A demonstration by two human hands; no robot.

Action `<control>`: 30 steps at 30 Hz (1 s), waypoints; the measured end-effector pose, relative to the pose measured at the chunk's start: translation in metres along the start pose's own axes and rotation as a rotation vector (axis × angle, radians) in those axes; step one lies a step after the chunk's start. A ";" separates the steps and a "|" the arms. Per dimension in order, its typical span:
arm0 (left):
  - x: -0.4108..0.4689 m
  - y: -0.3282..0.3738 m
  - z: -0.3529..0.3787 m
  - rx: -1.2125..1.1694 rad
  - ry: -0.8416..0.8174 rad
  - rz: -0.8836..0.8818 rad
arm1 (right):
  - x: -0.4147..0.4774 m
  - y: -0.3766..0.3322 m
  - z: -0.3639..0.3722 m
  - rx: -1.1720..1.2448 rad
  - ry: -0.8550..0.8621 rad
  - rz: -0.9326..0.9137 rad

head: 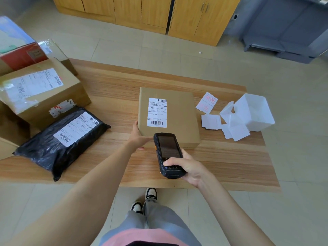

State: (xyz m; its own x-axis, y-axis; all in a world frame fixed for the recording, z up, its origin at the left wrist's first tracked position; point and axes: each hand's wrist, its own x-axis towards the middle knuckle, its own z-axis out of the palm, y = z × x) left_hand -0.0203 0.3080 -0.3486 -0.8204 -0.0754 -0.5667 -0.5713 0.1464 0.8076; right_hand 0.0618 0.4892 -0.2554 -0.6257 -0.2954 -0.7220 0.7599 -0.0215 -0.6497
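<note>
Pink shirt [142, 237] and two shoes [150, 193] sit closest under the head camera, then two bare forearms reaching out to the table [230, 166].

On my count: two hands, one handheld scanner [168, 153], one brown parcel [177, 118], one black mailer bag [53, 144], three cardboard boxes [40, 96] and one white tub [253, 112]. Loose white cards [211, 121] are scattered too thickly for me to number.

I see the brown parcel lying flat near the table's middle, at 12 o'clock from the scanner. It is square, wrapped in plain kraft paper, and carries one white shipping label [157, 112] with a barcode at the top and another at the bottom.

My view of the left hand [140, 135] shows it holding the parcel's near left corner, thumb up along the left edge and fingers tucked at the near edge. The right hand [188, 167] is wrapped round the scanner's lower end, thumb across the keys, dark screen facing up, its top over the parcel's near edge.

The bag lies at 9 o'clock from the parcel, the boxes at 10, the tub and cards at 3.
</note>
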 end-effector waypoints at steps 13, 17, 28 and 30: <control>-0.004 0.001 -0.005 0.021 -0.022 -0.074 | 0.009 -0.024 -0.080 0.076 0.372 -0.147; -0.005 0.004 -0.004 0.037 -0.023 -0.083 | 0.015 -0.015 -0.130 0.033 0.525 -0.119; 0.001 0.007 -0.005 0.092 -0.019 -0.100 | 0.031 0.034 -0.192 -0.059 0.554 -0.031; 0.002 0.006 -0.003 0.093 -0.024 -0.098 | 0.036 0.040 -0.198 -0.067 0.540 -0.042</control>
State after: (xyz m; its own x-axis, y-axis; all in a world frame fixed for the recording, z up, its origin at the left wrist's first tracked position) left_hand -0.0256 0.3060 -0.3443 -0.7592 -0.0707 -0.6470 -0.6435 0.2306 0.7299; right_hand 0.0345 0.6663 -0.3546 -0.6699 0.2376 -0.7034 0.7307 0.0431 -0.6814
